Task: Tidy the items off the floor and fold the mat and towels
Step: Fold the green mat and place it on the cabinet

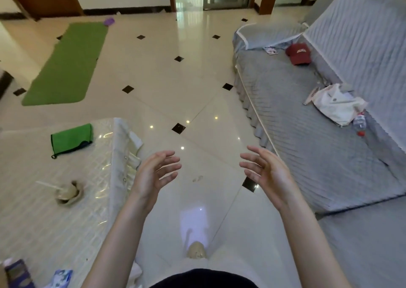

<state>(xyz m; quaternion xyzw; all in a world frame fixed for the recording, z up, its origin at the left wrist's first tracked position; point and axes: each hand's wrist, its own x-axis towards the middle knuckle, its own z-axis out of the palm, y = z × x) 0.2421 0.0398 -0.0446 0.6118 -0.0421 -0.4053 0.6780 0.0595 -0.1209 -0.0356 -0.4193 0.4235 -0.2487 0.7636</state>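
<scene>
Head view: mat [66, 64] far beyond empty grips.

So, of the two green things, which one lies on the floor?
The long green mat, spread flat on the tiled floor at far left. The smaller folded green cloth lies on the covered table instead, nearer the left hand.

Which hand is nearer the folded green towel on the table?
Left. The left hand hovers open just past the table's edge, right of the green towel; the right hand is farther right, toward the sofa.
</scene>
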